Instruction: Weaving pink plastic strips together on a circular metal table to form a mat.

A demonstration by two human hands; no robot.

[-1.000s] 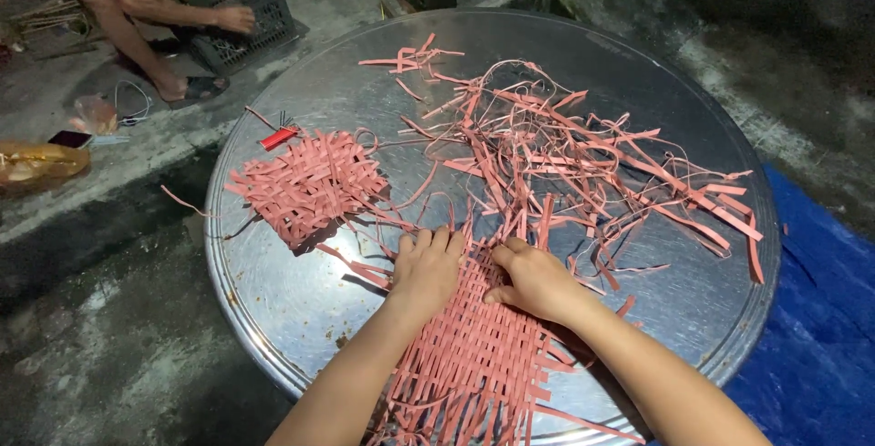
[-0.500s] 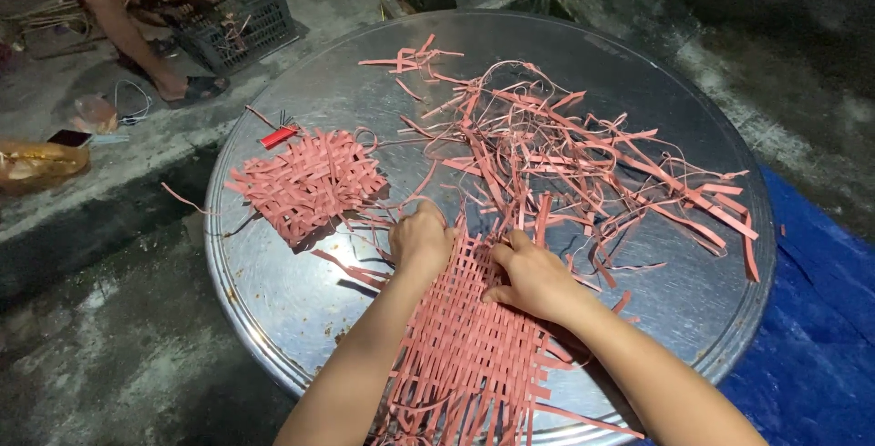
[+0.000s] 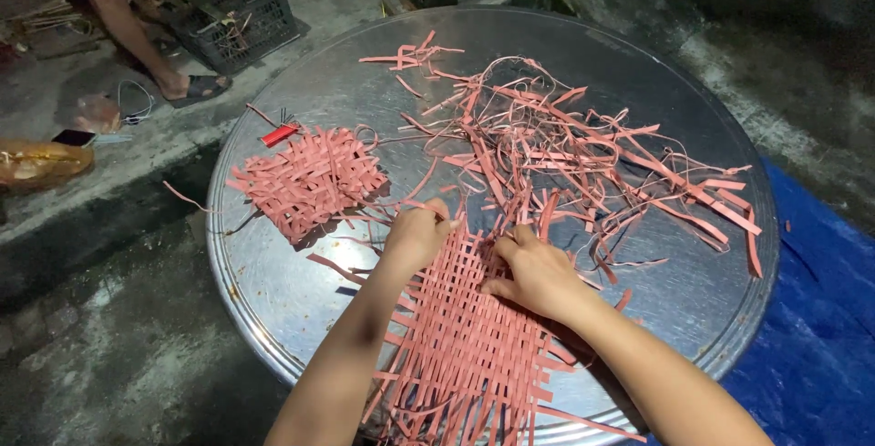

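A half-woven mat of pink strips [image 3: 469, 346] lies at the near edge of a big round metal tray [image 3: 301, 291]. My left hand [image 3: 416, 234] pinches a pink strip at the mat's far left corner. My right hand [image 3: 536, 275] presses flat on the mat's far edge, fingers spread over the weave. A tangled heap of loose pink strips [image 3: 583, 150] spreads over the far right of the tray. A smaller woven pink mat [image 3: 310, 180] lies at the left, with a small red tool [image 3: 278, 133] just beyond it.
A blue tarp [image 3: 820, 318] covers the ground at right. Another person's leg and sandalled foot [image 3: 182, 86] stand at the far left, by a black plastic crate [image 3: 241, 13]. A phone [image 3: 73, 138] and an orange bag [image 3: 36, 162] lie on the concrete floor.
My left hand moved up from the mat's middle to its far left corner and closed on a strip. My right hand shifted slightly. The other person's hands left the crate area.
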